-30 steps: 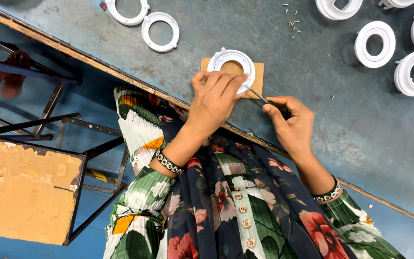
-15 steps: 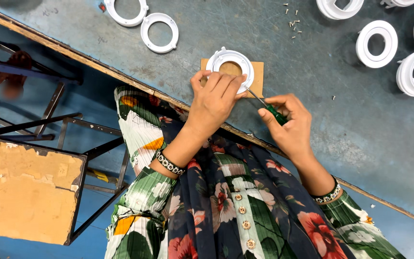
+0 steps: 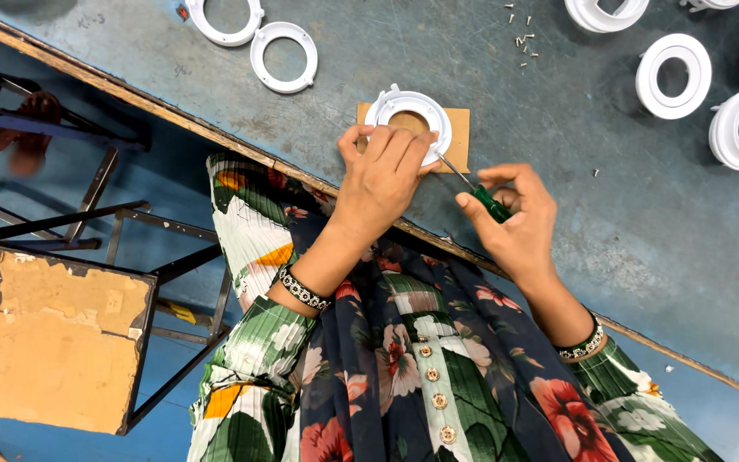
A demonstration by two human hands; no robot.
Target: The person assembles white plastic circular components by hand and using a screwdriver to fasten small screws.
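Floral sleeves nearest, pleated fabric, beaded bangle on left wrist. Compared with a second ago: barely any shift, left hand in same spot, right hand rotated slightly on the tool, green handle more exposed now. Reads as mid-turn on a fastener, not a reposition; judgement only. Left hand pressed flat, fingers together, clamping down on the near rim of the white ring. Right hand pinched around the screwdriver, thumb and fingertips closed on the green handle, thin metal shaft angled up-left to the ring's right edge; tip contact hidden by fingers. White ring: moulded plastic, glossy, round with small tabs on the rim, open centre. Sits on a cardboard pad, brown, matte, rectangular, just past the table's near edge. Table: grey-blue, scuffed, dull, wooden strip along the edge. Left of the lap, a stool with worn tan top and dark metal frame. Farther out: two loose flat rings at top left, touching each other; small screws scattered top centre, metallic; deeper white housings grouped top right, well apart from the work.
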